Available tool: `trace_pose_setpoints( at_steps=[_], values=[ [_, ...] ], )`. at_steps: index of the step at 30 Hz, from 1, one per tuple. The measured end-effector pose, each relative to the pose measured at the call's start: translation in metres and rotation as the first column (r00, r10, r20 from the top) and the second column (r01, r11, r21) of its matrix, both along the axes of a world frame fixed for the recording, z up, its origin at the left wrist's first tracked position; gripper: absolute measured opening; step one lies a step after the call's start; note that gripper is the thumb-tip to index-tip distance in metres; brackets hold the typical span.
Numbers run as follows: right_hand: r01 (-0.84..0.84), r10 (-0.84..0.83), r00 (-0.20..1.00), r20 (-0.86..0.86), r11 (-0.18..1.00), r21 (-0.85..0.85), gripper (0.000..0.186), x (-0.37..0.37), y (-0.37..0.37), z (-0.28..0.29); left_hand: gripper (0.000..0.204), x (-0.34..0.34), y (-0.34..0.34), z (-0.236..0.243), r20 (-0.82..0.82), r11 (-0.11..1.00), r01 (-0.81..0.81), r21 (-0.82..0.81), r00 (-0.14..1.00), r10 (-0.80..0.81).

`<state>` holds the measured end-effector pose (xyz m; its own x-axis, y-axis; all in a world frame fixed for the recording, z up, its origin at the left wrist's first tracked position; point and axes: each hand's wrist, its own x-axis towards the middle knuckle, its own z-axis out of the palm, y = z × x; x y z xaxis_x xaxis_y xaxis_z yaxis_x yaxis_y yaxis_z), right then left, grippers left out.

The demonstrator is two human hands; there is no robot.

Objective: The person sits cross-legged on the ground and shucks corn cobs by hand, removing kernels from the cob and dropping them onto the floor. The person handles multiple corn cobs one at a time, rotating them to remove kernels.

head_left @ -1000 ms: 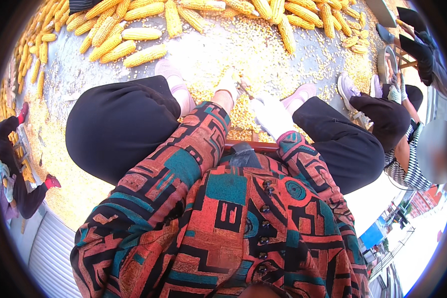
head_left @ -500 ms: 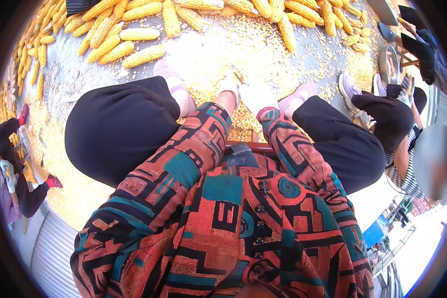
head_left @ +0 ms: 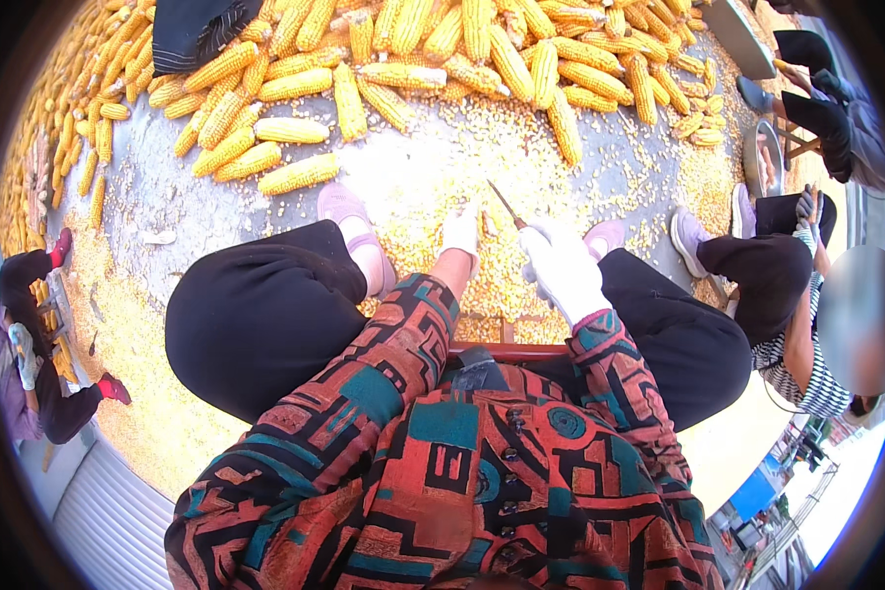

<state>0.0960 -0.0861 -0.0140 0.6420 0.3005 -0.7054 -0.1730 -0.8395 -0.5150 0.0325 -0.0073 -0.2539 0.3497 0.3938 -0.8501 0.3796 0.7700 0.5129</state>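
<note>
My right hand (head_left: pixel 563 267), in a white glove, is closed round the handle of an awl-like tool (head_left: pixel 504 203). Its thin dark shaft points up and to the left, and brown shows where shaft meets handle. To the left of it is my white-gloved left hand (head_left: pixel 461 229), its fingers curled in; glare hides what they hold, if anything. Loose yellow corn kernels (head_left: pixel 497 280) lie under and between both hands. A wooden edge with a red-brown bar (head_left: pixel 521 351) runs in front of my lap.
Many corn cobs (head_left: pixel 300 174) are heaped ahead, with dark striped cloth (head_left: pixel 202 37) on the left. Kernels cover much of the grey floor (head_left: pixel 152 206). People sit to my left and right. A metal basin (head_left: pixel 763 157) stands at the far right.
My right hand has drawn back to the right and toward me, away from my left hand, so the tool now shows clearly. The view has shifted, showing more of the cob heap.
</note>
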Motion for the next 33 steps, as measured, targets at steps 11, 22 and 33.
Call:
trace_pose_setpoints(
  at_steps=[11,22,33],
  values=[
    [0.393,-0.356,0.916,-0.186,0.889,0.233,0.041,-0.010,-0.007,0.081,0.034,0.084,0.079,0.048,0.031,0.909,0.077,0.409,0.995,-0.098],
    [0.793,-0.568,0.572,-0.592,0.567,0.223,0.041,0.014,-0.003,0.086,0.068,0.225,0.142,0.024,-0.122,0.990,-0.137,-0.033,0.984,0.132],
    [0.837,-0.568,0.528,-0.631,0.476,0.272,0.036,0.010,-0.014,0.079,0.039,0.202,0.146,0.019,0.129,0.937,-0.255,-0.239,0.948,0.291]
  ],
)
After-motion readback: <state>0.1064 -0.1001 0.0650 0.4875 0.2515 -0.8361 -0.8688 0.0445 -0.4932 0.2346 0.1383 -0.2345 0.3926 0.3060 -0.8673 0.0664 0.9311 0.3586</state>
